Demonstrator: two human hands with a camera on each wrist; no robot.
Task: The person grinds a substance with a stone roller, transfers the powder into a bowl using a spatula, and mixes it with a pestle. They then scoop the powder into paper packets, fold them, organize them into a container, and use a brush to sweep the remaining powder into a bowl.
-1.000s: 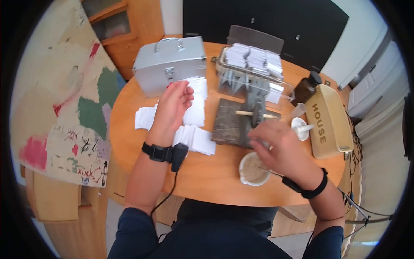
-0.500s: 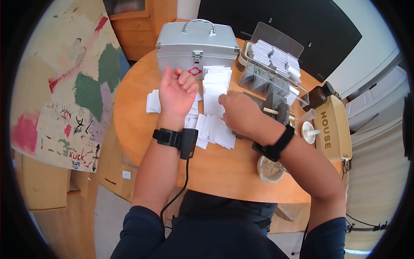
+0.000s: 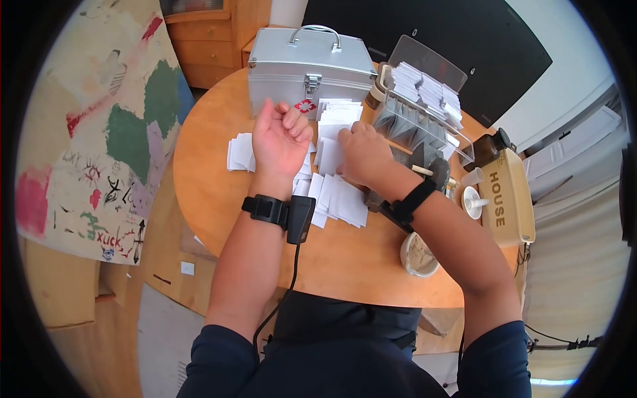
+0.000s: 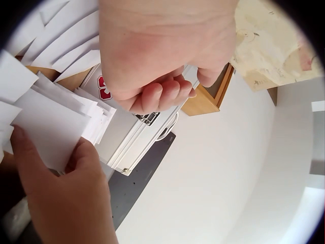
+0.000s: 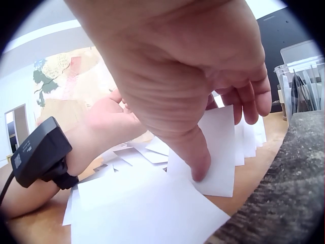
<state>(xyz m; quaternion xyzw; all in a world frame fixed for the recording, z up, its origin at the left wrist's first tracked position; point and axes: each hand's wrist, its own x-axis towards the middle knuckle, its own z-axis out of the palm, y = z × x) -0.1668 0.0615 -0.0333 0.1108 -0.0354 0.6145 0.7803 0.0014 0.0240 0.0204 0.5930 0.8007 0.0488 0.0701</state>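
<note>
My right hand (image 3: pixel 366 156) is over the white paper slips in the middle of the table. Its thumb and fingers pinch one white paper slip (image 5: pixel 221 157) by its edges, the thumb flat on the near face. More slips fan out in overlapping rows (image 3: pixel 342 199) beside and beneath it. To the left, my left hand (image 3: pixel 284 139) hangs palm up above the papers, fingers loosely curled and holding nothing. Just behind it stands a silver first-aid case (image 3: pixel 312 63) with a red-and-white cross emblem, its lid closed.
At the back right, a clear lidded box (image 3: pixel 424 136) holds upright paper slips. A dark stone wheel (image 3: pixel 439 172) with a wooden handle lies right of my right hand. Nearer me sits a bowl of pale powder (image 3: pixel 419 257). A tan box (image 3: pixel 511 199) and brown jar (image 3: pixel 488 147) stand right.
My right hand has moved left from above the powder bowl and stone wheel to the white slips, where it pinches one. My left hand has turned palm up.
</note>
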